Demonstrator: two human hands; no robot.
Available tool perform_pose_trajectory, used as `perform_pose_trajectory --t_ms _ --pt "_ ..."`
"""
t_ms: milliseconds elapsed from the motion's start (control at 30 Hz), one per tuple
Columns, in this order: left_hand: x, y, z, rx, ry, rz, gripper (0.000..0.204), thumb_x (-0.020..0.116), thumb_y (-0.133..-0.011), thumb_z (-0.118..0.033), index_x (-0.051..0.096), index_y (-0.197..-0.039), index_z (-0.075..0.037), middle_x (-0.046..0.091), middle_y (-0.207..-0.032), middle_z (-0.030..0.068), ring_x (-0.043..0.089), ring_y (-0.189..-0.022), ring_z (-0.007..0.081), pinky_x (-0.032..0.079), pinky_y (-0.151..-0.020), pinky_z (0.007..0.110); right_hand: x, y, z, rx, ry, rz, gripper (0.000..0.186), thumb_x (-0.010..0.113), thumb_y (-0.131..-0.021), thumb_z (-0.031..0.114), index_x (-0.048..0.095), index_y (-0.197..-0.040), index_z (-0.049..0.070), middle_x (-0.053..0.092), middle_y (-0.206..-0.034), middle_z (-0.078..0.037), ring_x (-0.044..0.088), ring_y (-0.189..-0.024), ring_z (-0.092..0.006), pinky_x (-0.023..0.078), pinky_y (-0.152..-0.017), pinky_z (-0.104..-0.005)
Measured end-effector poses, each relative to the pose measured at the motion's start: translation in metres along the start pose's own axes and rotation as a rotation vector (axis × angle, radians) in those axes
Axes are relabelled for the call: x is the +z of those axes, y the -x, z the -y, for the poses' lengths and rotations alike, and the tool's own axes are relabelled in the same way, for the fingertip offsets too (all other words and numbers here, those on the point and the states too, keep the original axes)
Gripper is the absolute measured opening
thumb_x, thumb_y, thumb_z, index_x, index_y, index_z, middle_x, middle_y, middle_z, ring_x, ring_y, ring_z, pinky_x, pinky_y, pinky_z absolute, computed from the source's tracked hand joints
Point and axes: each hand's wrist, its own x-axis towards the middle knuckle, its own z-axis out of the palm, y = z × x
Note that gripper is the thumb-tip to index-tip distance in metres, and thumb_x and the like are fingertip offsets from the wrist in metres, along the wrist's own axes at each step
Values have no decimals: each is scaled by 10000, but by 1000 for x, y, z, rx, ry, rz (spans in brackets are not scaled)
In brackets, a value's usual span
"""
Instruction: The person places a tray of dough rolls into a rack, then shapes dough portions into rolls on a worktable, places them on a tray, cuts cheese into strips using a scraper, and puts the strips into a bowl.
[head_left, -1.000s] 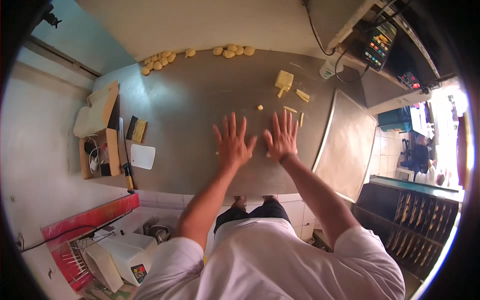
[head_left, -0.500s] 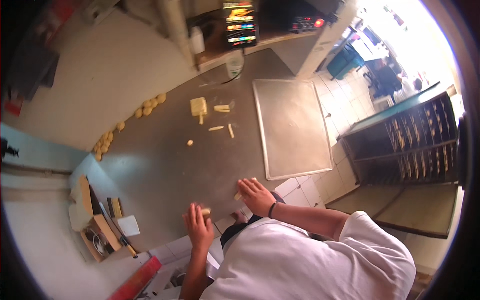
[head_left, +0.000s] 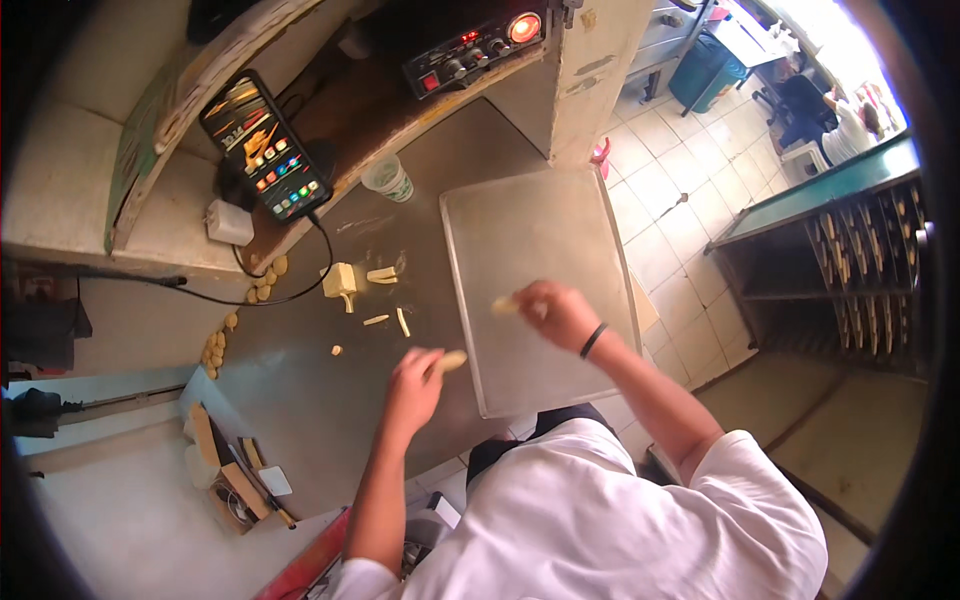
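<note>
Between the fingers of my left hand (head_left: 413,388) is a short roll of dough (head_left: 453,361), held near the left edge of the metal baking tray (head_left: 540,225). My right hand (head_left: 560,316), blurred by motion, pinches another dough roll (head_left: 505,305) above the middle of the tray. To the left on the steel table lies a pale yellow block (head_left: 340,280), perhaps cheese or butter. Around it are pale sticks (head_left: 382,275) and a small round piece (head_left: 337,351).
Dough balls (head_left: 214,350) line the wall at left. A plastic cup (head_left: 388,180) stands near the shelf holding a cabled phone (head_left: 265,148) and a black device with knobs (head_left: 475,55). At right is a rack with loaded trays (head_left: 865,270); a cardboard box (head_left: 235,490) sits front left.
Both hands have lifted off the table's near edge, each with a dough roll. The right moved over the tray, the left toward its edge. The view has shifted, showing the phone larger.
</note>
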Motion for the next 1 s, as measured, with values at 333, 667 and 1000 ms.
perform_pose_trajectory --t_ms 333,667,1000 --pt "158 -256 -53 558 -382 -293 449 591 -889 11 656 -1325 -72 623 -1363 115 589 -1235 323 414 -1072 515 -88 -106 -101 -36 592 -303 277 705 -916 144 710 -1190 106 679 -1272 -117 618 -1206 -326 494 -1005 -446" --pt "84 -42 29 238 -156 -307 360 655 -866 1 705 -1220 -49 634 -1361 133 597 -1224 330 432 -1084 515 -9 43 -15 -95 213 37 192 671 -906 31 725 -1089 40 714 -1101 -148 665 -1048 -356 526 -923 -452" --pt "-12 137 133 -49 88 -395 268 694 -904 -49 722 -1169 -68 681 -1284 105 649 -1167 312 528 -1002 421 147 -33 115 -294 249 423 216 679 -864 -6 723 -1071 36 720 -1093 -160 674 -1052 -359 556 -931 -440"
